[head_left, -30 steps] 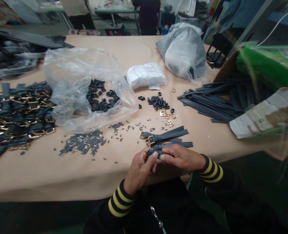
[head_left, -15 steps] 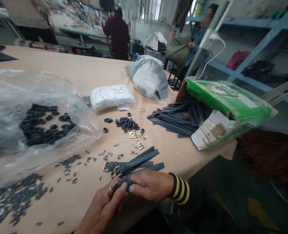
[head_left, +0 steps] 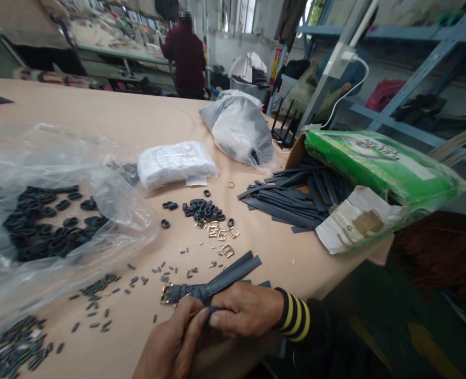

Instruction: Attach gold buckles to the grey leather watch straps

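Observation:
In the head view my left hand and my right hand meet at the near table edge. Both are closed on a dark strap, most of which my fingers hide. Just beyond them lie finished-looking dark straps with a gold buckle at the left end. Loose gold buckles are scattered farther off, beside a heap of black strap loops. Small dark pieces are strewn to the left.
A clear plastic bag of black loops spreads at left. Behind stand a white packet and a stuffed bag. Plain straps spill from a green box at right. A person is in the background.
My hands have drawn closer together around the strap, and its gold buckle, seen before at my left fingers, is now hidden. The view has shifted slightly. In the background the person at right has bent down.

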The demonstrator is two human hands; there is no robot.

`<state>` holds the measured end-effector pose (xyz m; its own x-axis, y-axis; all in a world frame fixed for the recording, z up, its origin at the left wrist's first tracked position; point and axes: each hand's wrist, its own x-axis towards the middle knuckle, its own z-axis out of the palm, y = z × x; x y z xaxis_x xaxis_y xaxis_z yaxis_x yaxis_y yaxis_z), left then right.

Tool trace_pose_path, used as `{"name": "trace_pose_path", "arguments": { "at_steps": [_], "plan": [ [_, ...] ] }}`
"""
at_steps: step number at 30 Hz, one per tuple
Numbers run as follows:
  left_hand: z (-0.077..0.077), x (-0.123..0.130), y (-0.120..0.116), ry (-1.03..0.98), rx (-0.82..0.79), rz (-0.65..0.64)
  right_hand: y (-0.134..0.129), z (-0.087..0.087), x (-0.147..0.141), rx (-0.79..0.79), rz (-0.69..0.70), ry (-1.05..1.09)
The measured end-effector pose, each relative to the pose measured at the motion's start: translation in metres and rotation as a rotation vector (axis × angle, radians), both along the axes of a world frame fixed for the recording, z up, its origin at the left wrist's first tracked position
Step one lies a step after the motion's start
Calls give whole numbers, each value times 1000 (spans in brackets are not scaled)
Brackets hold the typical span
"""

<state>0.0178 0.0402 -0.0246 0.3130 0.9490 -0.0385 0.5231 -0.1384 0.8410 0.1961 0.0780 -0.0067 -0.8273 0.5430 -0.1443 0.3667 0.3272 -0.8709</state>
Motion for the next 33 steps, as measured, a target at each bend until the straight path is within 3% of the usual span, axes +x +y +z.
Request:
{"name": "trace_pose_path", "arguments": {
  "at_steps": [4,6,8,10,12,15,18,23,24,25,28,30,33],
  "plan": [
    [2,4,4,34,11,-60,12,5,8,113,0,-79],
    [2,4,7,88,64,-33,29,10,25,218,-123,-133],
    [1,2,11,188,109,15,51,11,50,446,-518,-324],
    [0,-1,14,307,152,69,72,7,76,640,-902,-686],
    [0,-5,16,430,193,114,86,-2,95,673,-1028,-796],
    [1,-8,16,593,284,169,95,-17,104,693,-1070,-825],
    [3,-9,15,642,404,215,94,-17,102,715,-1070,-795],
    [7,-10,7,479,611,304,75,23,98,704,-1069,-635],
    [8,-8,4,419,633,297,66,32,94,682,-1087,-545],
    [10,-5,0,351,645,278,56,40,89,573,-1118,-299],
    [14,9,-16,154,599,149,22,51,61,14,-1030,339],
    [14,19,-27,63,518,47,1,46,38,-275,-962,496],
    [12,26,-41,19,438,44,-20,31,12,-467,-978,608]
  ]
}}
